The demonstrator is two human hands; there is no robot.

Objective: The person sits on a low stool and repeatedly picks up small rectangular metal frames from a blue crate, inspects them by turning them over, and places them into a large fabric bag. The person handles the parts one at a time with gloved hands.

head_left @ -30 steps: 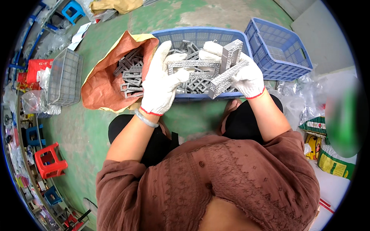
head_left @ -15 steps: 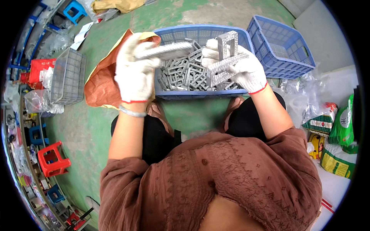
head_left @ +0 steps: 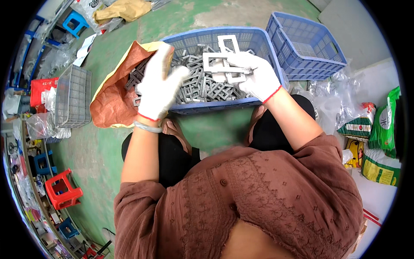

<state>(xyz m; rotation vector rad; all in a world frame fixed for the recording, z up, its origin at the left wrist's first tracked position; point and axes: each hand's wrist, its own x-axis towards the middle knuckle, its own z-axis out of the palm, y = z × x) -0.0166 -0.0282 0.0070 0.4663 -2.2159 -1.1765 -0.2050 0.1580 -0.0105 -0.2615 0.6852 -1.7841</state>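
Upper centre, the right grip (head_left: 259,78) clasps grey rectangular frames (head_left: 214,55), probably stiff and light, best held by their bars; the blurred left grip (head_left: 156,90) spreads open, seemingly empty.

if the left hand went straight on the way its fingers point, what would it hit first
Likely the orange sack's yellow far rim, close ahead of the left hand. Blur and unclear depth mean it might instead pass above, over the green floor.
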